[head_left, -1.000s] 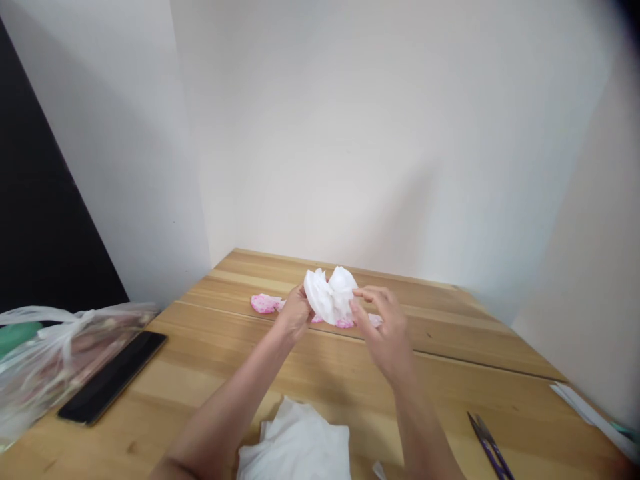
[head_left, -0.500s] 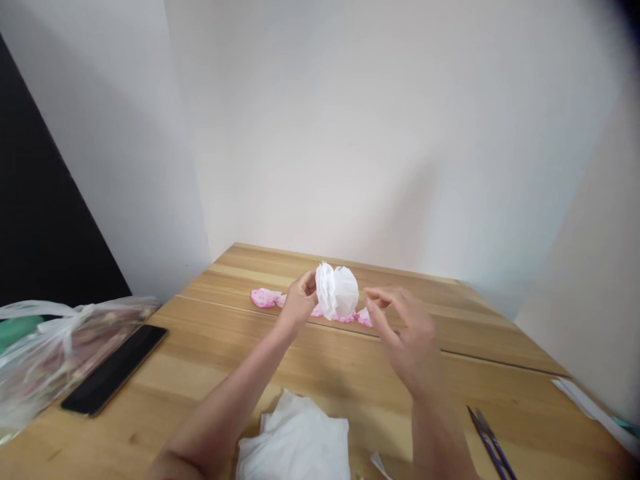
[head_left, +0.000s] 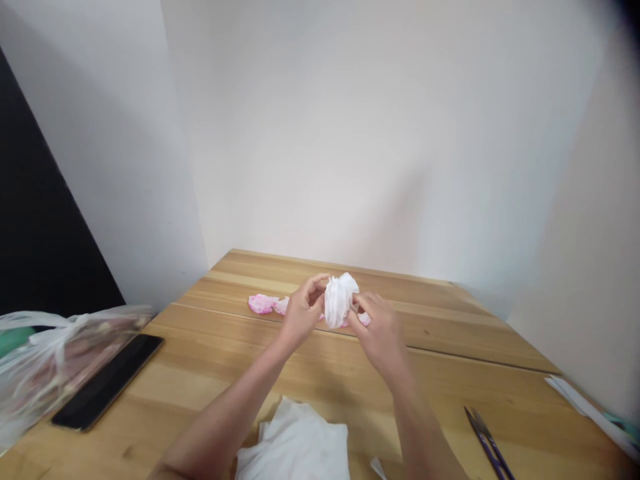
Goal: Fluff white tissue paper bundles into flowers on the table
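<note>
A white tissue-paper flower (head_left: 340,300) with ruffled layers is held up between my hands, above the far half of the table. My left hand (head_left: 303,307) grips it from the left side, fingers bent around its edge. On the right, my right hand (head_left: 377,327) pinches its layers between thumb and fingers. Behind it, pink-and-white paper flowers (head_left: 263,304) lie in a row, partly covered by my hands. Close to me rests a stack of white tissue sheets (head_left: 300,443).
Scissors (head_left: 487,440) with open blades lie on the wooden table (head_left: 200,373) at right. A black phone (head_left: 110,380) is at left beside a clear plastic bag (head_left: 65,367). White paper strips (head_left: 575,400) lie along the right edge; a small white scrap (head_left: 377,467) is near the front.
My right hand has moved left and taken hold of the white flower's layers. The flower has turned and looks more bunched; my left hand still holds it.
</note>
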`<state>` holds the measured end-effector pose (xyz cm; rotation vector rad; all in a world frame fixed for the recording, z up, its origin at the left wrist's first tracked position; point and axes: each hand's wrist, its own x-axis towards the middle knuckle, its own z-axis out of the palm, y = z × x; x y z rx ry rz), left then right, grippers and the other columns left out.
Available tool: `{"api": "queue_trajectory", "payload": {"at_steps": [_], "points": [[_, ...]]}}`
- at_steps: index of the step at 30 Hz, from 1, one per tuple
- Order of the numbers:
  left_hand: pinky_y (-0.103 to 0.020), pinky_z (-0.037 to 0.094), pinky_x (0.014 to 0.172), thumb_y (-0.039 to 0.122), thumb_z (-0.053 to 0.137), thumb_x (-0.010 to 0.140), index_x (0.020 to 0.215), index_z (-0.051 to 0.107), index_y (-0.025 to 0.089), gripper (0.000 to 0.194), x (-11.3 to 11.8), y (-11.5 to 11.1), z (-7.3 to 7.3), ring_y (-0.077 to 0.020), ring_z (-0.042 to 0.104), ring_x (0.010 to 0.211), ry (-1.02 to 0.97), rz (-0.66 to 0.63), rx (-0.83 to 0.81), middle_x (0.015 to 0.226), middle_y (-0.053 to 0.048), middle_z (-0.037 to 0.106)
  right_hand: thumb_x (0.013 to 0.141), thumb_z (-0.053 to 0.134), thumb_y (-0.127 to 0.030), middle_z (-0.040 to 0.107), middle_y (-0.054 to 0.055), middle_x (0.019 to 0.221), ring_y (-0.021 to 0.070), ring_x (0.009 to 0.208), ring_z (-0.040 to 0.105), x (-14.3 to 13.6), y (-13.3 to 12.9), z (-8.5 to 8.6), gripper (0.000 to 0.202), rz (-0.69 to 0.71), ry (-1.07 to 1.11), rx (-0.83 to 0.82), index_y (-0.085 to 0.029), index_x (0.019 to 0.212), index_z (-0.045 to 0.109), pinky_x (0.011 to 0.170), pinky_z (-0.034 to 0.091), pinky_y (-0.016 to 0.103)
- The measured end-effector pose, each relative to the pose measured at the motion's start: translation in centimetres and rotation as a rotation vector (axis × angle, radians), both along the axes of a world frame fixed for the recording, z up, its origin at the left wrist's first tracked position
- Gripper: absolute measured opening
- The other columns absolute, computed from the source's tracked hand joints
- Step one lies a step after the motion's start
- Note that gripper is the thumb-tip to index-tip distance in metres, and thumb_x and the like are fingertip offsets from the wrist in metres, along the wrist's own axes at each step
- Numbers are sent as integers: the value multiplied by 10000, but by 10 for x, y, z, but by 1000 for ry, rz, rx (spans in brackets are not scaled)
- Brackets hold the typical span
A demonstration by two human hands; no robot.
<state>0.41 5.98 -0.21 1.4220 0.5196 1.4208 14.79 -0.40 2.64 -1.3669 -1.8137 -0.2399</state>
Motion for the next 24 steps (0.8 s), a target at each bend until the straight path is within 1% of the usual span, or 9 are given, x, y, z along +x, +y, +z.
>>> {"api": "queue_trajectory", "payload": {"at_steps": [3,6,8,10,12,13,15,19,24], "points": [[-240,506,741,361,584,821,1255,500,179,478,-2,-9,6,-181,639,930,26,-81,-27,1133,-111,646,832,447,-233,556,-1,627,143,625,487,2,6,-6,231,-53,86,22,-201,611,506,600,341,258],[-236,523,635,452,502,856,1304,455,189,522,-6,-13,11,-180,649,869,80,-99,-42,1208,-124,600,808,456,-251,513,-26,561,121,553,447,4,10,-9,228,-116,186,-8,-202,587,474,537,311,228],[-222,505,547,482,462,866,1308,443,184,534,-9,-13,12,-160,644,774,127,-20,-31,1173,-125,605,795,453,-258,508,-32,545,117,536,442,6,10,-10,203,-146,224,-27,-202,603,488,517,294,219],[-205,474,510,478,460,869,1269,482,175,503,-11,-14,12,-132,612,695,166,114,4,1063,-106,632,786,451,-266,505,-32,536,115,521,435,6,10,-10,194,-182,228,-32,-202,609,496,509,280,218],[-203,472,560,448,489,864,1194,543,172,434,-11,-17,12,-119,586,695,194,217,62,961,-80,637,784,452,-272,502,-32,527,114,509,423,5,10,-10,198,-223,201,-23,-202,602,487,509,269,220],[-208,477,602,428,516,853,1168,559,174,406,-10,-19,12,-122,585,724,211,233,87,945,-73,633,788,453,-275,503,-31,525,114,506,419,4,9,-10,203,-240,177,-13,-203,600,480,513,266,223],[-222,485,660,394,598,804,1160,557,181,417,-8,-25,13,-137,592,787,262,214,113,977,-73,628,800,457,-280,522,-26,541,118,516,425,2,8,-11,209,-254,121,17,-204,606,475,527,269,229],[-239,491,667,323,704,703,1191,524,193,536,-3,-26,14,-164,607,840,321,168,69,1058,-86,634,828,457,-268,544,-14,565,126,544,443,-2,6,-11,240,-250,26,90,-204,597,463,549,274,242],[-254,486,761,213,600,751,1108,572,175,360,-1,-12,9,-171,623,898,231,84,-11,1053,-78,662,857,467,-296,551,-20,554,120,524,442,-4,6,-9,276,-199,32,89,-206,598,494,559,284,244]]}}
